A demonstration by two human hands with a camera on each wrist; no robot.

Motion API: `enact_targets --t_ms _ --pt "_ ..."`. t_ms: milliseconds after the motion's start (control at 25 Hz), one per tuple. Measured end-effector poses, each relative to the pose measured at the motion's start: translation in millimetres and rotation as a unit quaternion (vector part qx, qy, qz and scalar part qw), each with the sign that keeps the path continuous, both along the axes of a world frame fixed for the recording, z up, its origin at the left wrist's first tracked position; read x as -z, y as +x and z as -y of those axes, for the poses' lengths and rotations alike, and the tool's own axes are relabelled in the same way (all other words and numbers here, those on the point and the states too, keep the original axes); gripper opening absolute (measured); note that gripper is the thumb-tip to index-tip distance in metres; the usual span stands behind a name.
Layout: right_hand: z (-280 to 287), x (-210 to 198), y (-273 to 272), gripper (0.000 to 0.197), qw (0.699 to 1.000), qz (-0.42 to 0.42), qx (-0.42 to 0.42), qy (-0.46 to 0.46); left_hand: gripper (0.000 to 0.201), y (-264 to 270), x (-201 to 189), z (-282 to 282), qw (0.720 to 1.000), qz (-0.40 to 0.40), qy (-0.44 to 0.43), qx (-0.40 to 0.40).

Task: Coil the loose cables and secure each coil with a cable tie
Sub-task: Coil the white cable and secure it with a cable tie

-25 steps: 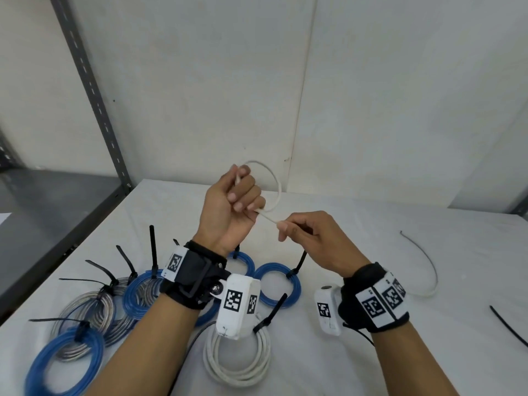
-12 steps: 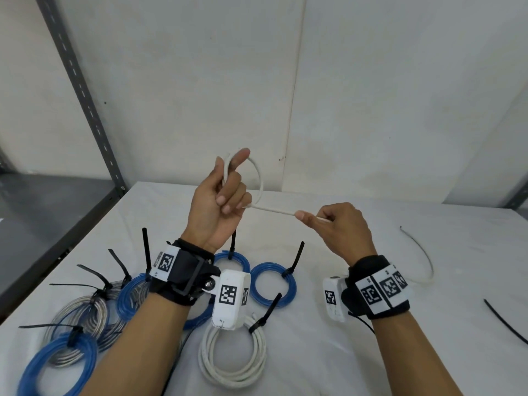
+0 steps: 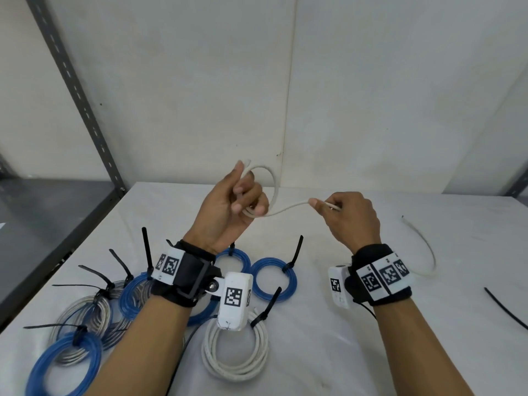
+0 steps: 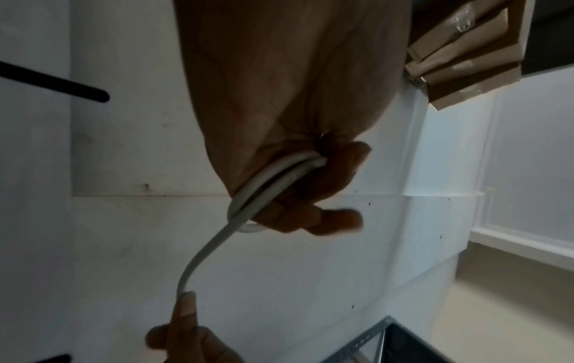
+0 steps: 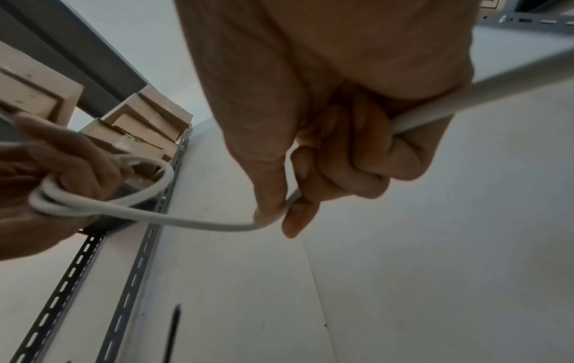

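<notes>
A loose white cable [image 3: 288, 208] runs between my two hands above the white table [image 3: 343, 324]. My left hand [image 3: 243, 195] grips two small loops of it, its fingers curled round them [image 4: 279, 181], with one loop [image 3: 273, 181] arching above the fist. My right hand [image 3: 337, 208] pinches the cable [image 5: 201, 222] between thumb and forefinger to the right; the cable passes on through the curled fingers [image 5: 466, 98]. Its free tail [image 3: 425, 250] lies on the table at the right. A loose black cable tie [image 3: 505, 310] lies at the right edge.
Tied coils lie at the near left: a white coil [image 3: 237, 358], several blue coils [image 3: 274, 277] and clear ones [image 3: 85, 315], each with a black tie sticking up. A grey metal shelf [image 3: 43, 224] stands left. The white wall is close behind.
My right hand has drawn away to the right, sliding along the cable, so the stretch between the hands is longer. The left hand keeps its loops and has turned a little.
</notes>
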State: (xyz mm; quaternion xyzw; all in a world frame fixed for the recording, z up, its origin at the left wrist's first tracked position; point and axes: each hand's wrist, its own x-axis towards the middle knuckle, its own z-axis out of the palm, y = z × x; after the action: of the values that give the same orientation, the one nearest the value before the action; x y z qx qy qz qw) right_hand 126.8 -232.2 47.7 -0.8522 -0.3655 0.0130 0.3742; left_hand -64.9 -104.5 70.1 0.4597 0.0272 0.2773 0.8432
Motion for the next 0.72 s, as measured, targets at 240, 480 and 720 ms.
enact_targets --t_ms 240,480,720 --pt "0 -8 -8 0.037 0.990 0.011 0.016 0.136 0.042 18 19 21 0.949 -0.167 0.264 -0.033" --pt "-1 -21 -50 0.022 0.957 0.045 -0.173 0.227 0.039 30 27 31 0.928 -0.192 0.272 -0.167" --pt "-15 0 -65 0.023 0.928 0.086 -0.268 0.244 0.043 33 18 31 0.981 -0.078 0.022 -0.179"
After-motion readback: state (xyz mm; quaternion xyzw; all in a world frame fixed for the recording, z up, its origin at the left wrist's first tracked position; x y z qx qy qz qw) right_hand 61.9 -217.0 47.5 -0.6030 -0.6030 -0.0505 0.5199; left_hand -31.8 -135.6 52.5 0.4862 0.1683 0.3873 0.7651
